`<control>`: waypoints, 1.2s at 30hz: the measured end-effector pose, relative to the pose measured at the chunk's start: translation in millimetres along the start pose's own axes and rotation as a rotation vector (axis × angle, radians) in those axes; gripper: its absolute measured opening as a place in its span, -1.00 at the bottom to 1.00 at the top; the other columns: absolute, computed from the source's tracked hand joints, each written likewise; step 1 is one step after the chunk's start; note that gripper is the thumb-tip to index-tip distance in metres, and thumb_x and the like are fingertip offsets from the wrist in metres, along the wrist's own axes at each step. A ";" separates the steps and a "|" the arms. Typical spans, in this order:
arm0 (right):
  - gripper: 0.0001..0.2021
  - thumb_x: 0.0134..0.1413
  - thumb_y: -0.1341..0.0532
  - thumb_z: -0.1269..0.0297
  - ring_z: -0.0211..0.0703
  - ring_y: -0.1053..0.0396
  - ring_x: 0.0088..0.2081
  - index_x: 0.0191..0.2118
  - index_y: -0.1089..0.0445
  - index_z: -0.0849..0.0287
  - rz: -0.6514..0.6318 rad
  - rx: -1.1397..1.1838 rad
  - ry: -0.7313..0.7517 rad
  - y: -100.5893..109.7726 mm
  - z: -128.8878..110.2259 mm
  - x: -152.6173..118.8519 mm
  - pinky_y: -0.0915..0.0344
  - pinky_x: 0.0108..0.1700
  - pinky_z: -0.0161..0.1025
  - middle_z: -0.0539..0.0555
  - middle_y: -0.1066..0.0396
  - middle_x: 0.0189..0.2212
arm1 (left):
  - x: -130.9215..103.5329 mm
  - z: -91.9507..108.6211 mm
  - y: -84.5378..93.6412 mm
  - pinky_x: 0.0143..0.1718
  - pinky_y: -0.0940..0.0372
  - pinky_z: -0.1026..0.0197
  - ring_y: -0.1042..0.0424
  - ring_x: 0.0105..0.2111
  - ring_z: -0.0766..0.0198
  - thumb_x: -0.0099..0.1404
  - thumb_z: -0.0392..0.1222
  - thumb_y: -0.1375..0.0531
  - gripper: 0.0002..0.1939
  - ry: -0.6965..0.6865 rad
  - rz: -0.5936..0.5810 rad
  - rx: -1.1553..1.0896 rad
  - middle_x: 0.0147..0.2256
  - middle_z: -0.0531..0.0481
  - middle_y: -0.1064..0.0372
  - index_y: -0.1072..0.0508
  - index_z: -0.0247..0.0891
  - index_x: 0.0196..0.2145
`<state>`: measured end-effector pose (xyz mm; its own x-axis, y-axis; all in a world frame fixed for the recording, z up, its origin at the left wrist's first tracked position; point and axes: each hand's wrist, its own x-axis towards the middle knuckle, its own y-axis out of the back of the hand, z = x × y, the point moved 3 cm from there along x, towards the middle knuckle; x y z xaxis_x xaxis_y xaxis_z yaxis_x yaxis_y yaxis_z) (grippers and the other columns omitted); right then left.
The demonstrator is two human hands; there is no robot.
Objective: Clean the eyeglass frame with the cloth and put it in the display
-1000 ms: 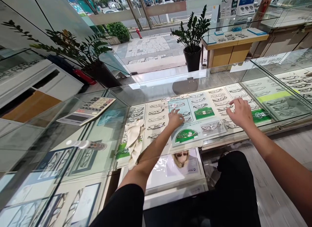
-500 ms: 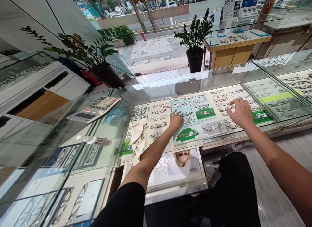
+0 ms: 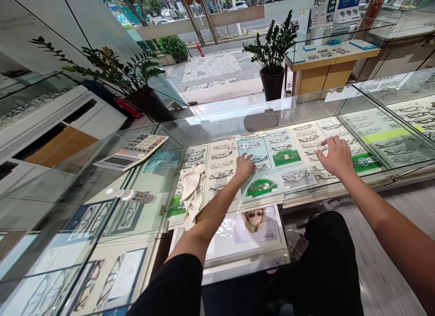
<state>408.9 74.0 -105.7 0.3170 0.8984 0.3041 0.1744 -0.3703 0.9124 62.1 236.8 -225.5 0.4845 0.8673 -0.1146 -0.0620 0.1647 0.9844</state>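
My left hand (image 3: 245,167) is over the light blue display panel (image 3: 253,145), its fingers slightly bent and apart, close to a pair of eyeglasses (image 3: 261,158). Farther right, my right hand (image 3: 337,158) hovers or rests by a column of eyeglasses (image 3: 307,138), thumb and forefinger spread, nothing between them. Whether either hand touches the frames or the glass, I cannot tell. Between the hands lie a green card (image 3: 286,157) with eyeglasses on it and a clear-covered pair (image 3: 296,176). Nearer me is a round-topped green card (image 3: 261,188) bearing another pair.
A crumpled cream cloth (image 3: 193,189) lies left of my left forearm. On the left glass counter are a calculator (image 3: 132,151) and a white bottle (image 3: 132,195) on its side. Below my left arm a drawer (image 3: 217,250) stands out. Potted plants (image 3: 272,80) are beyond the counter.
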 end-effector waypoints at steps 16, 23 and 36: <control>-0.70 0.30 -0.15 0.10 0.31 -0.30 0.03 -0.03 -0.44 0.16 0.032 0.000 0.012 0.6 2.0 1.1 -0.29 0.08 0.17 0.36 -0.42 0.01 | 15.8 -4.9 -14.3 0.45 -0.04 -0.33 -0.25 0.46 -0.24 0.42 -0.28 -0.14 -0.59 -0.033 -0.008 -0.042 0.31 -0.07 -0.53 -0.74 -0.07 0.03; -0.69 0.29 -0.14 0.08 0.31 -0.30 0.05 -0.03 -0.44 0.17 0.010 0.008 0.002 1.3 2.1 2.8 -0.28 0.09 0.18 0.36 -0.41 0.02 | 7.9 -4.2 -9.5 0.42 -0.05 -0.30 -0.28 0.43 -0.22 0.42 -0.28 -0.12 -0.61 -0.023 -0.004 -0.028 0.26 -0.12 -0.57 -0.73 -0.12 -0.02; -0.71 0.26 -0.15 0.07 0.33 -0.30 0.05 -0.08 -0.43 0.16 0.048 0.028 0.011 -7.5 8.8 14.5 -0.30 0.08 0.22 0.37 -0.42 -0.01 | -111.7 43.8 -1.2 0.07 -0.23 -0.03 -0.46 -0.03 -0.02 0.40 -0.21 -0.28 -0.91 -0.300 0.087 -0.278 -0.20 -0.13 -0.61 -0.61 -0.19 -0.26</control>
<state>420.4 87.7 -110.5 0.3150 0.8820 0.3507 0.1850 -0.4194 0.8887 46.2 119.1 -208.1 0.6969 0.7153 0.0517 -0.3274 0.2533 0.9103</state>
